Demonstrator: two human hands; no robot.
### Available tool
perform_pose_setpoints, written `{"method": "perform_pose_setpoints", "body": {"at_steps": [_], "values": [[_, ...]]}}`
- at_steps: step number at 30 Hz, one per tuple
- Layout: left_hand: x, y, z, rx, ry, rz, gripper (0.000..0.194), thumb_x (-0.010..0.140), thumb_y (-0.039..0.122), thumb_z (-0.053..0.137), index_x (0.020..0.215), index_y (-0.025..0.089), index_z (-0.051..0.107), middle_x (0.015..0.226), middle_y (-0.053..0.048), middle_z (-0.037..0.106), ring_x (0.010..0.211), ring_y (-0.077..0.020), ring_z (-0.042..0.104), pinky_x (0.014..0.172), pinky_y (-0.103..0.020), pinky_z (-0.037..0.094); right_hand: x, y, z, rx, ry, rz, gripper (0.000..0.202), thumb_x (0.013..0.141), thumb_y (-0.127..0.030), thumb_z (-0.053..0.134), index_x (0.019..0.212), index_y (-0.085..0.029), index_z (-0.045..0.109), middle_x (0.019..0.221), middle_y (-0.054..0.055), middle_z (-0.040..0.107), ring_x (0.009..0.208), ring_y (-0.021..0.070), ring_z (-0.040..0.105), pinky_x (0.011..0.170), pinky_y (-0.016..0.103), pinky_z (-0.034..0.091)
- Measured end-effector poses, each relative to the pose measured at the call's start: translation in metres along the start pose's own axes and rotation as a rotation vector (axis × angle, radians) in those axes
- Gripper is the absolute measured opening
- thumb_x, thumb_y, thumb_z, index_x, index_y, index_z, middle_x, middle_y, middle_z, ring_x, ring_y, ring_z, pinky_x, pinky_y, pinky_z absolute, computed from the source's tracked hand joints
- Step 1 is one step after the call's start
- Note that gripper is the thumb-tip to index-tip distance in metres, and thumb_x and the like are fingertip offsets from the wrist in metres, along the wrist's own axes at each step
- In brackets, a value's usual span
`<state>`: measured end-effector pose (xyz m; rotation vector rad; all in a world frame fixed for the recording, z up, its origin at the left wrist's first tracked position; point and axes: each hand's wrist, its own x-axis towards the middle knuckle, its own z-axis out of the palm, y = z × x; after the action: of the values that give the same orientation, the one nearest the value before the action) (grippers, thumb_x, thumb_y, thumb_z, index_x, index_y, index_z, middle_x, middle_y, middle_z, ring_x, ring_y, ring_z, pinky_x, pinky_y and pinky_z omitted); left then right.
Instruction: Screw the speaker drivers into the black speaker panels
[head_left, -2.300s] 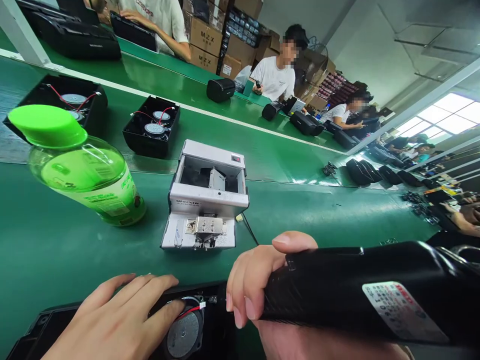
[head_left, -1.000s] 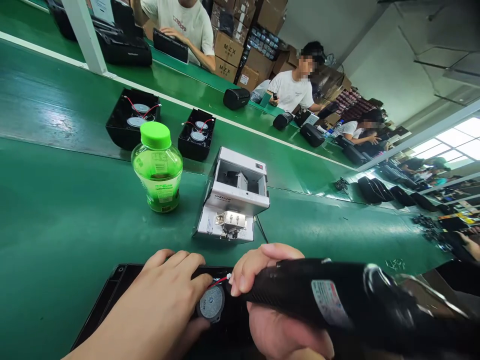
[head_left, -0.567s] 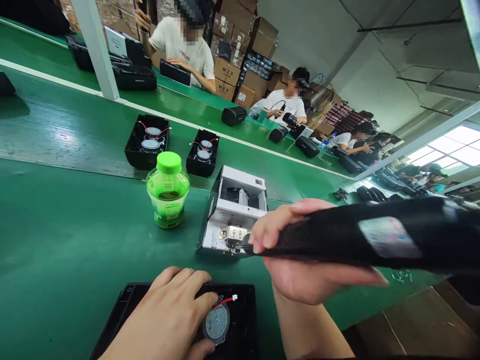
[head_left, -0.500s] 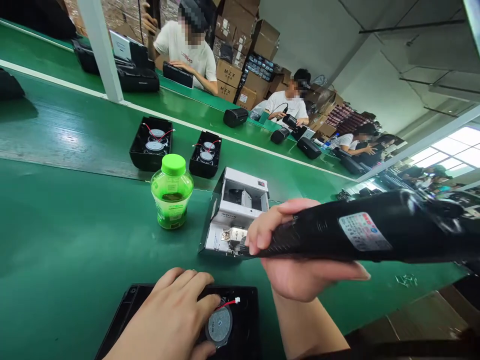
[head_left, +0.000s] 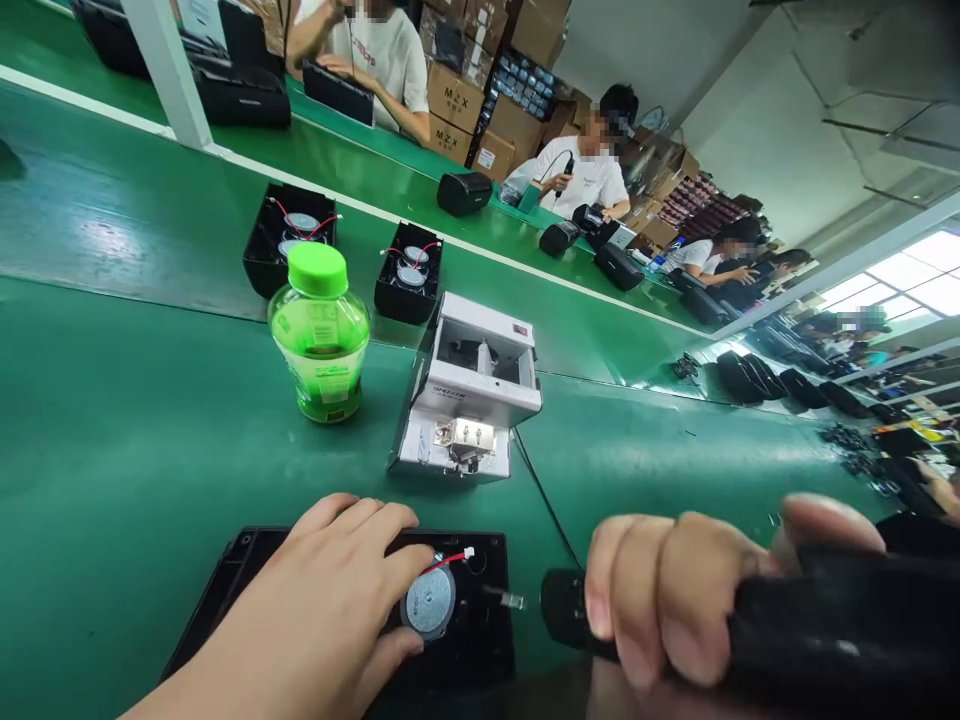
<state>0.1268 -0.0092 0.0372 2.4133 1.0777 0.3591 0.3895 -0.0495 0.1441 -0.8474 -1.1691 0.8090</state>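
Note:
My left hand [head_left: 345, 580] lies over a black speaker housing [head_left: 491, 650] at the bottom of the view, gripping it. Its thumb and index finger sit at the edge of a round grey speaker driver [head_left: 429, 600] inside. A short red wire with a white plug [head_left: 469, 553] comes from under the index finger. My right hand [head_left: 667, 590] is wrapped around a black electric screwdriver [head_left: 832, 630], held nearly level. The screwdriver's blurred tip [head_left: 514, 600] hangs over the housing's right side; whether it touches cannot be made out.
A white screw feeder [head_left: 480, 380] stands beyond the housing, with a green-capped bottle [head_left: 321, 340] left of it. Two housings with drivers [head_left: 409, 275] are farther back. Across the green bench, co-workers [head_left: 585, 170] handle black speakers [head_left: 465, 193]. A frame post [head_left: 169, 75] rises at left.
My right hand has brought the screwdriver from the screw feeder down and toward me, its tip now above the housing. My left hand stays on the housing. The camera view has shifted slightly.

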Motion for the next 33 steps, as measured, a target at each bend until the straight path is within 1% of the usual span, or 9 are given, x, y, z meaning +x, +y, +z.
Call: {"method": "perform_pose_setpoints", "body": {"at_steps": [2,4,8,10,13,16,19,24,33], "values": [[0.000,0.001,0.002,0.020,0.043,0.007,0.054,0.081,0.016,0.106,0.130,0.036,0.095,0.143,-0.006,0.090,0.128,-0.0420,0.086,0.119,-0.070,0.063,-0.014,0.005,-0.015,0.034,-0.203,-0.036,0.032,0.129,-0.044,0.069,0.157,-0.046,0.084,0.062,-0.008,0.081,0.031,0.0194,0.064,0.044,0.036,0.067],[0.001,0.002,0.001,0.034,0.072,0.028,0.055,0.077,0.015,0.108,0.127,0.035,0.096,0.140,-0.005,0.091,0.123,-0.0414,0.086,0.116,-0.069,0.062,-0.025,0.016,-0.021,0.093,-0.370,-0.039,0.042,0.135,-0.039,0.048,0.156,-0.042,0.084,0.068,-0.002,0.087,0.040,0.0240,0.075,0.047,0.038,0.070],[0.003,0.001,-0.003,0.039,0.113,0.073,0.056,0.073,0.012,0.109,0.122,0.035,0.096,0.131,-0.003,0.092,0.113,-0.0371,0.087,0.104,-0.061,0.063,-0.037,0.033,-0.023,0.070,-0.419,0.084,0.060,0.136,-0.042,0.031,0.128,-0.036,0.090,0.071,0.001,0.087,0.056,0.0264,0.085,0.062,0.042,0.076],[0.003,0.001,-0.005,0.028,0.139,0.084,0.056,0.071,0.012,0.111,0.120,0.035,0.095,0.129,-0.003,0.091,0.110,-0.0354,0.088,0.102,-0.061,0.063,-0.039,0.035,-0.026,0.061,-0.433,0.082,0.064,0.136,-0.041,0.027,0.124,-0.033,0.089,0.070,0.001,0.085,0.058,0.0257,0.085,0.065,0.041,0.077],[0.004,0.001,-0.006,0.012,0.161,0.087,0.057,0.070,0.012,0.113,0.119,0.034,0.095,0.126,-0.001,0.091,0.106,-0.0345,0.088,0.100,-0.062,0.063,-0.037,0.033,-0.027,0.054,-0.464,0.080,0.052,0.135,-0.038,0.038,0.119,-0.031,0.087,0.070,0.000,0.083,0.059,0.0252,0.084,0.068,0.040,0.077],[0.004,0.002,-0.006,0.012,0.171,0.094,0.057,0.068,0.010,0.113,0.117,0.033,0.095,0.123,-0.001,0.091,0.104,-0.0346,0.089,0.096,-0.061,0.063,-0.028,0.027,-0.014,-0.016,-0.437,0.161,0.032,0.127,-0.051,0.062,0.112,-0.034,0.085,0.076,0.000,0.082,0.067,0.0276,0.085,0.075,0.047,0.079],[0.005,0.003,-0.006,0.016,0.184,0.098,0.057,0.067,0.012,0.115,0.117,0.032,0.096,0.123,-0.001,0.091,0.106,-0.0349,0.089,0.097,-0.061,0.063,-0.017,0.022,0.008,-0.083,-0.400,0.151,0.035,0.123,-0.062,0.067,0.106,-0.035,0.082,0.082,0.003,0.084,0.076,0.0293,0.086,0.079,0.051,0.080],[0.003,0.003,-0.006,0.019,0.170,0.086,0.054,0.069,0.015,0.116,0.117,0.032,0.096,0.124,-0.001,0.091,0.107,-0.0350,0.089,0.099,-0.062,0.064,-0.007,0.017,0.031,-0.122,-0.412,0.125,0.032,0.119,-0.064,0.073,0.105,-0.035,0.080,0.085,0.003,0.084,0.082,0.0298,0.088,0.081,0.051,0.080],[0.003,0.005,-0.007,0.027,0.169,0.082,0.049,0.074,0.019,0.115,0.117,0.034,0.095,0.125,-0.002,0.092,0.109,-0.0355,0.088,0.099,-0.061,0.064,-0.023,0.022,0.023,-0.182,-0.431,0.101,0.019,0.119,-0.056,0.080,0.117,-0.037,0.084,0.084,0.000,0.087,0.073,0.0262,0.086,0.077,0.045,0.079]]}}
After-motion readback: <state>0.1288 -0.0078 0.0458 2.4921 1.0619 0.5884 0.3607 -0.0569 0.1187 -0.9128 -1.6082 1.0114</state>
